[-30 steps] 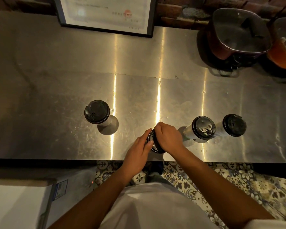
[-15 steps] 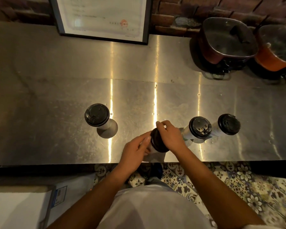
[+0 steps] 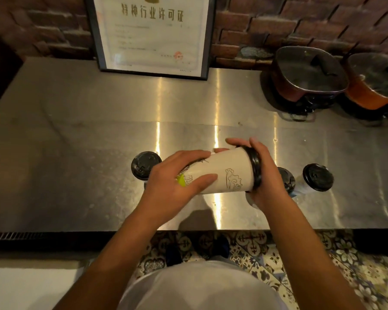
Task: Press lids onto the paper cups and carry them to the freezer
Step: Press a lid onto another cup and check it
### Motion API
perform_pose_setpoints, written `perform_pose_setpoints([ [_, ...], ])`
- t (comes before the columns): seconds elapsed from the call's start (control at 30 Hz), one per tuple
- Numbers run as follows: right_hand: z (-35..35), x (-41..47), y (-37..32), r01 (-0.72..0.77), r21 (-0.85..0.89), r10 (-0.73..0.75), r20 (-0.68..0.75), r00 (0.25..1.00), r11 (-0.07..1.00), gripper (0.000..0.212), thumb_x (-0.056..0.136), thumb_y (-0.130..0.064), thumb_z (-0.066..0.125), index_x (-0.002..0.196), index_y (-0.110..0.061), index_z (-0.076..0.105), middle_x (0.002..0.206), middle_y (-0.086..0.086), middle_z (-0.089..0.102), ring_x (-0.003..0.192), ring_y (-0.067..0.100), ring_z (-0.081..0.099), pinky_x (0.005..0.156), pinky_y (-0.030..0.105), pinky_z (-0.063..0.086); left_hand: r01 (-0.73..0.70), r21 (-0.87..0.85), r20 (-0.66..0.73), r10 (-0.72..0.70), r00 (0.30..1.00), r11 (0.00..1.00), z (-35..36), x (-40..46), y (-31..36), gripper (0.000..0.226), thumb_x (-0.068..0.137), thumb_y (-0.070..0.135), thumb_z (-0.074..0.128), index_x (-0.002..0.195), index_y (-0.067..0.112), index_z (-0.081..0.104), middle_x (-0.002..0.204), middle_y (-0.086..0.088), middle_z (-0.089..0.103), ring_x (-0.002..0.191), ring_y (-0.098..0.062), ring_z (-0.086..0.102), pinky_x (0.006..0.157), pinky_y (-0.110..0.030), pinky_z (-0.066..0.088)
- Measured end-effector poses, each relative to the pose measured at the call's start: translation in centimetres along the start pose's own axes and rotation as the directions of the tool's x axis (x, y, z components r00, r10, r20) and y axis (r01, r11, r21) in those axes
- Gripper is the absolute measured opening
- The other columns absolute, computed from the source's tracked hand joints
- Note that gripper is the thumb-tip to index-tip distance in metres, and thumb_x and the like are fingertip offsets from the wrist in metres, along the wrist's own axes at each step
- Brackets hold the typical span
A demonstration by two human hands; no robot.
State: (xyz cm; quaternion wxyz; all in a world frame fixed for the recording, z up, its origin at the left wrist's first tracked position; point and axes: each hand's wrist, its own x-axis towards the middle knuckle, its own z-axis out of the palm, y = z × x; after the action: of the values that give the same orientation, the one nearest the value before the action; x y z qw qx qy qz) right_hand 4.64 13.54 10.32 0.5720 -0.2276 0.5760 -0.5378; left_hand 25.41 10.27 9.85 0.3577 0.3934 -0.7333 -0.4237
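Holding white paper cup (image 3: 220,173) sideways above counter (image 3: 76,135), black lid (image 3: 255,168) on; your left grip (image 3: 177,184) wraps cup body, right grip (image 3: 267,175) clasps lid.

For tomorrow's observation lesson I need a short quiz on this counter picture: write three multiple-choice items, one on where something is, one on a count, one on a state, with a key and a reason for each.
1. Where does the framed certificate stand?
A. flat on the floor
B. at the back of the steel counter, against the brick wall
C. on top of a pot

2. How many lidded cups stand on the counter, apart from the held one?
A. one
B. three
C. five

3. How is the held paper cup oriented?
A. upright on the counter
B. upside down on the counter
C. tipped on its side in the air

Key: 1 B, its frame rests on the counter's back edge; 2 B, one at left, two at right; 3 C, the left hand grips its body while the right hand covers the black lid.
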Motion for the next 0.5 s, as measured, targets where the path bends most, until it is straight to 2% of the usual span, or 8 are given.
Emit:
perform_pose_setpoints([
  [0.07,0.5,-1.0,-0.5,0.161,-0.076,-0.154,0.085,0.984,0.984,0.042,0.099,-0.050,0.046,0.131,-0.032,0.064,0.133,0.000,0.070,0.117,0.041,0.066,0.081,0.052,0.051,-0.009,0.018,-0.013,0.010,1.000,1.000,-1.0,0.2,0.4,0.042,0.084,0.043,0.077,0.123,0.042,0.063,0.118,0.024,0.064,0.108,0.002,0.062,0.086,-0.012,0.050],
  [0.17,0.7,-1.8,-0.8,0.236,-0.167,-0.216,0.128,0.968,0.957,0.039,0.090,-0.034,0.059,0.129,-0.034,0.062,0.134,0.000,0.067,0.116,0.037,0.067,0.081,0.055,0.056,-0.038,0.001,-0.015,0.038,0.999,0.999,-1.3,0.3,1.3,0.043,0.084,0.043,0.076,0.124,0.041,0.062,0.121,0.022,0.061,0.111,-0.002,0.062,0.086,-0.016,0.052],
  [0.27,0.7,-2.0,-1.1,0.119,-0.041,-0.116,0.067,0.991,0.992,0.034,0.087,-0.032,0.061,0.117,-0.020,0.069,0.114,0.011,0.069,0.099,0.039,0.066,0.069,0.043,0.053,-0.182,0.082,-0.016,0.184,0.983,0.980,-0.9,0.0,1.9,0.049,0.083,0.044,0.077,0.127,0.028,0.062,0.132,0.009,0.058,0.120,-0.007,0.059,0.093,-0.021,0.052],
  [0.33,0.9,-2.2,-1.4,-0.008,0.089,0.003,0.049,0.999,0.996,0.036,0.084,-0.034,0.065,0.114,-0.015,0.072,0.106,0.014,0.066,0.098,0.038,0.061,0.063,0.036,0.052,-0.278,0.118,-0.008,0.281,0.960,0.953,-0.6,-0.1,1.9,0.051,0.082,0.041,0.079,0.125,0.019,0.062,0.137,-0.002,0.055,0.125,-0.011,0.055,0.095,-0.024,0.053],
  [0.43,1.4,-2.8,-1.5,-0.106,0.148,0.097,0.066,0.993,0.983,0.044,0.080,-0.039,0.068,0.112,-0.009,0.072,0.106,0.017,0.067,0.097,0.037,0.065,0.062,0.038,0.057,-0.336,0.126,-0.041,0.344,0.938,0.933,-0.5,0.3,1.9,0.048,0.082,0.040,0.080,0.117,0.010,0.066,0.123,-0.005,0.060,0.113,-0.010,0.060,0.086,-0.024,0.056],
  [0.5,1.7,-3.1,-1.4,-0.091,0.147,0.085,0.045,0.995,0.985,0.038,0.081,-0.039,0.065,0.106,-0.010,0.072,0.101,0.015,0.070,0.090,0.035,0.068,0.062,0.039,0.056,-0.315,0.097,-0.076,0.322,0.944,0.944,-0.4,0.6,1.8,0.043,0.082,0.039,0.079,0.115,0.014,0.066,0.115,0.000,0.061,0.103,-0.007,0.063,0.079,-0.020,0.055],
])
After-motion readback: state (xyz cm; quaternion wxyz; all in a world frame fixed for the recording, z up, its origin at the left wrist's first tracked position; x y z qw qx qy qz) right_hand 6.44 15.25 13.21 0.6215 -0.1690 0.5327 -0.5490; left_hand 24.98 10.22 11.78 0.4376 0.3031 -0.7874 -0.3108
